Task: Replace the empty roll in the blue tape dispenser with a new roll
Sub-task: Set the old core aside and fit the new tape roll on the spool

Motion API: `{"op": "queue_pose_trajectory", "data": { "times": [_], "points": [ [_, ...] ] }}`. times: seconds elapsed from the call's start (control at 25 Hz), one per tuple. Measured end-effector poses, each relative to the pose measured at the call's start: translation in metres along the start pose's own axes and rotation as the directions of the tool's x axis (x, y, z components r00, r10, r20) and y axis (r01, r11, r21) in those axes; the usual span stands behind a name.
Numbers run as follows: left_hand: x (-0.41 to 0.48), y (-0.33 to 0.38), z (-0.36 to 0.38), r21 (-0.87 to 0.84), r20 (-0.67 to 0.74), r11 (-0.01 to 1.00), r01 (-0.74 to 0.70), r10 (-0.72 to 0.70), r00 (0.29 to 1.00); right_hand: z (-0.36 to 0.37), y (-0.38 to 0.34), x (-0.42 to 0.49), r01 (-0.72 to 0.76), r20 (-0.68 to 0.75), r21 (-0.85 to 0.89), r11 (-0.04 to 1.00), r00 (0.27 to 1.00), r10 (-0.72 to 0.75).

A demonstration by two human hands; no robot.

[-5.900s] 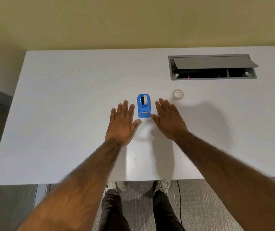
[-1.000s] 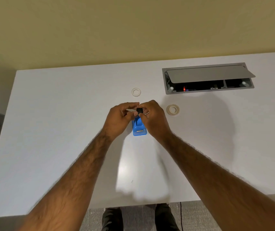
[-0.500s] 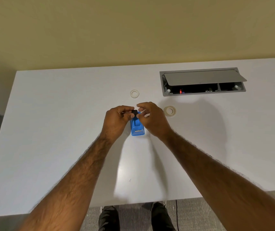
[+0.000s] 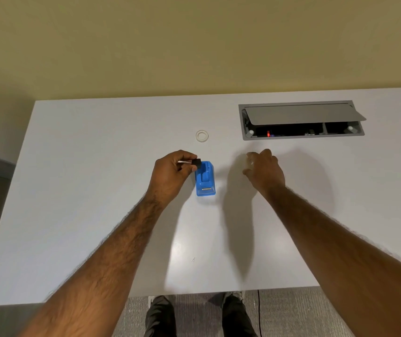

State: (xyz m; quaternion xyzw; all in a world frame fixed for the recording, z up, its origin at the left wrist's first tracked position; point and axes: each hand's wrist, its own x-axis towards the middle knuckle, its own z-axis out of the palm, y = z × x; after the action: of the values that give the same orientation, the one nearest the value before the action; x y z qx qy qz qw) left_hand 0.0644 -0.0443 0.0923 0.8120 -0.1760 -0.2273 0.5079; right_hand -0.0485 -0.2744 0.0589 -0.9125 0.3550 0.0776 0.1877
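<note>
The step in hand seems to be the change between the two rolls: the blue tape dispenser point(image 4: 204, 181) stands in the middle of the frame on the white table point(image 4: 85, 203), and its slot looks empty. The left hand point(image 4: 171, 175), just left of the dispenser and touching its upper corner, pinches a small black hub point(image 4: 196, 162) between thumb and fingertips. A pale ring point(image 4: 202, 136), thin and almost clear, lies alone on the table above the dispenser, well apart from both hands; I judge it is the used core.

The right hand point(image 4: 264, 171), right of centre, reaches down with bent fingers that are somewhat apart. The picture is blurred there, so I cannot tell whether it already closes on anything. Probably the new roll is under it, but this is hidden.

The next move, as I judge, calls for the new roll to be lifted, the black hub pushed through its hole, and both set down into the slot.

The dispenser is smooth, glossy plastic, boxy with a rounded back. The table is matte and plain. At the upper right a grey metal cable box point(image 4: 301, 120) stands with its lid half open.
</note>
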Motion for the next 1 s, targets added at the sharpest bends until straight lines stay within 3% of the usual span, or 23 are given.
{"op": "queue_pose_trajectory", "data": {
  "times": [0.36, 0.56, 0.76, 0.88, 1.0],
  "points": [
    [-0.001, 0.004, 0.001, 0.02, -0.007, 1.0, -0.01, 0.01, 1.0, 0.012, -0.004, -0.006, 0.057, -0.061, -0.07, 0.996, 0.996, -0.061],
    [0.001, 0.005, 0.003, 0.017, -0.033, 1.0, 0.023, -0.023, 0.999, 0.005, -0.018, -0.007, 0.025, -0.023, 0.307, 0.951, 1.0, -0.019],
    [0.005, 0.01, 0.003, 0.035, -0.033, 0.999, -0.001, 0.002, 0.999, -0.016, -0.051, -0.017, 0.126, -0.036, 0.571, 0.811, 0.991, -0.129],
    [0.006, 0.014, 0.005, 0.035, -0.044, 0.999, -0.023, 0.025, 0.999, -0.024, -0.065, -0.025, 0.081, 0.084, 0.733, 0.676, 0.975, -0.207],
    [0.006, 0.018, 0.006, 0.026, -0.053, 0.999, -0.023, 0.025, 0.998, -0.028, -0.074, -0.03, 0.056, 0.115, 0.81, 0.584, 0.961, -0.251]
  ]
}}
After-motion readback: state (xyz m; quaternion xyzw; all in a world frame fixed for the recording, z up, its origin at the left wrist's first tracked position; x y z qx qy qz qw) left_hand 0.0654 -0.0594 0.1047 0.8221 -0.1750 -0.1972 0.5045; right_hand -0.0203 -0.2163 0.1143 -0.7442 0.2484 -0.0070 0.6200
